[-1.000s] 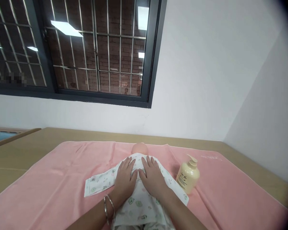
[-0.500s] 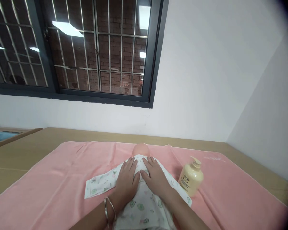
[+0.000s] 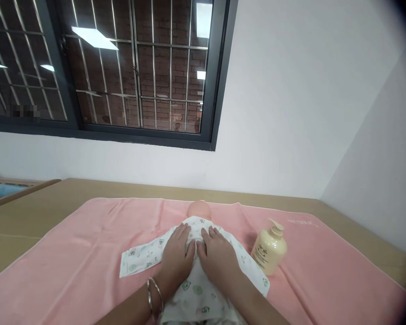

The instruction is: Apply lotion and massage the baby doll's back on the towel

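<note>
A baby doll (image 3: 199, 209) lies on a pink towel (image 3: 98, 234), its bald head at the far end. White clothing (image 3: 198, 289) printed with green and grey figures covers its body, sleeves spread to both sides. My left hand (image 3: 178, 250), with a silver bangle (image 3: 154, 295) on the wrist, lies flat on the upper body, holding nothing. Beside it my right hand (image 3: 219, 256) also rests flat on the clothing, fingers extended. The two thumbs almost meet in the middle. The doll's face is not visible.
A pale yellow pump bottle (image 3: 269, 249) stands on the towel right of the doll, close to the right sleeve. The towel covers a wooden table (image 3: 98, 186) against a white wall. Above is a barred window (image 3: 138, 81). Something blue (image 3: 3, 190) lies beyond the table's left edge.
My right hand has drawn back slightly toward me, its fingers more bent. The left hand stays nearly in place on the doll's clothing. The whole view has shifted very slightly.
</note>
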Motion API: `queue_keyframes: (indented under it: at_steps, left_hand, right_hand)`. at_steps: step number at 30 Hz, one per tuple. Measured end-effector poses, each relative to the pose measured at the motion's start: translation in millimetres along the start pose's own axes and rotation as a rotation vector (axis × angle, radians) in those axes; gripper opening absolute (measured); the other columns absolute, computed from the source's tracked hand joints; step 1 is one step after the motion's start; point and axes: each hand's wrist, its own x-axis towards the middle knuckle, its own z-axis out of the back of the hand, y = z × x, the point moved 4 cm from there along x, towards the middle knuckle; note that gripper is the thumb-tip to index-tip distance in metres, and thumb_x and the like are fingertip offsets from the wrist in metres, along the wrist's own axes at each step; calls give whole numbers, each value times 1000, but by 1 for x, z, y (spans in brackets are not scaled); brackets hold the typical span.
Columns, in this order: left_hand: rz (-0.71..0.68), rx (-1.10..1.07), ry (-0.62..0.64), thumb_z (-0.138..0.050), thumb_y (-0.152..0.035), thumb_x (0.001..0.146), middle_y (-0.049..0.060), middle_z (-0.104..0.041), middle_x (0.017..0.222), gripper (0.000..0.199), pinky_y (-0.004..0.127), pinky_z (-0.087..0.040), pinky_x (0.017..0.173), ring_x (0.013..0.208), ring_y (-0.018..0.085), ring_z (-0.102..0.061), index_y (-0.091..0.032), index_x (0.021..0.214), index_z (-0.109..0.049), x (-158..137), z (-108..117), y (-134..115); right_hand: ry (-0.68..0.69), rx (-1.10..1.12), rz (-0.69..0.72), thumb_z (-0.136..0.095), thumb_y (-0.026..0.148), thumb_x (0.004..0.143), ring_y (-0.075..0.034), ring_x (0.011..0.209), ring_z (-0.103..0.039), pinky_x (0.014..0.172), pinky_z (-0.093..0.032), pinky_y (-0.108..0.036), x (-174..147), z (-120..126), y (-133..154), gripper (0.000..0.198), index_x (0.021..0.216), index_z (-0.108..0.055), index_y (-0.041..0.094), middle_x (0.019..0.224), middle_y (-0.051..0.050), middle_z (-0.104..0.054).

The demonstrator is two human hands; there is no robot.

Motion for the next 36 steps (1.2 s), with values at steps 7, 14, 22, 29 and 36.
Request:
queue_keyframes:
  at_steps: [7, 14, 22, 29, 36]
  left_hand:
    - [-94, -5, 68, -40, -27, 93, 13, -58, 132, 40, 49, -45, 104, 124, 26, -53, -14, 127, -56, 6, -4, -3]
    - [-332, 101, -87, -42, -15, 89, 11, -72, 103, 27, 42, -54, 92, 100, 23, -66, -15, 101, -66, 2, 13, -24]
    - [-84, 66, -61, -44, -24, 90, 12, -70, 108, 27, 46, -54, 92, 103, 27, -65, -15, 102, -67, 1, 11, -13]
    - [81, -101, 134, -41, -31, 92, 11, -50, 140, 45, 49, -40, 109, 131, 26, -46, -15, 133, -52, 4, -11, 9]
    - [118, -159, 151, -40, -31, 92, 11, -50, 141, 46, 51, -37, 111, 132, 26, -44, -14, 133, -52, 3, -13, 12]
  right_hand:
    - [5, 127, 68, -38, 36, 94, -29, 142, -20, 115, -18, -44, 18, -12, -19, 55, 145, -37, 16, 152, -11, -29]
    - [-2, 4, 78, -32, 21, 93, -30, 134, -36, 111, -27, -43, -4, 0, 10, 48, 138, -49, 13, 141, -16, -45]
    - [8, 56, -27, -35, 32, 93, -29, 133, -40, 105, -37, -43, -2, 4, -1, 47, 136, -51, 20, 139, -12, -48]
    - [-40, 108, 3, -37, 37, 93, -28, 142, -21, 116, -16, -44, 10, -13, -16, 55, 144, -40, 17, 151, -10, -30]
    - [-62, 120, 18, -35, 36, 94, -28, 141, -22, 117, -16, -45, 10, -17, -15, 54, 144, -40, 17, 151, -10, -32]
